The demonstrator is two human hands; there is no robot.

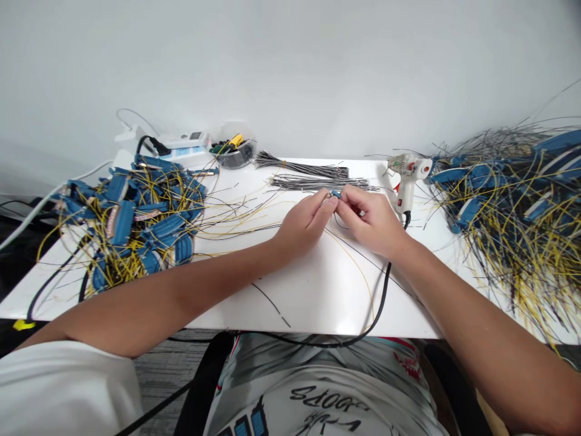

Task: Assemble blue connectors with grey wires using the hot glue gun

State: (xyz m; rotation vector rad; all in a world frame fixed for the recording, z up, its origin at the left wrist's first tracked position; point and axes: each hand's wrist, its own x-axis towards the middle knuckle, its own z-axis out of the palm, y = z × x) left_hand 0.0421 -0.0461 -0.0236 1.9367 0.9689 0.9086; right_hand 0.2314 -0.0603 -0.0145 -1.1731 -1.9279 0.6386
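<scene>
Two fingertip pinches close on one small blue connector (335, 194), held just above the middle of the white table (318, 303). The right hand (367, 219) is closed on it, thumb and fingers bunched, while the fingers of the left hand (302, 224) press in from the other side. Most of the connector is hidden, so its exact seating in the grip cannot be told. A thin black wire (341, 224) loops down beneath it between the hands.

The grip suits fine work: the hold sits at the fingertips, with both forearms low over the table, which appears to steady small movements.

Just beyond the fingers lie two bundles of grey-black wires (318, 182), laid roughly parallel. A white glue gun (407, 178) stands beside the right hand, its black cord (385, 297) trailing over the table edge. Loose yellow wires (238, 227) spread from a heap of blue connectors (136, 224) on the left. A larger tangle of blue connectors and wires (503, 200) sits on the right. Farther back are a power strip (186, 145) and a clear tub of tools (233, 148).
</scene>
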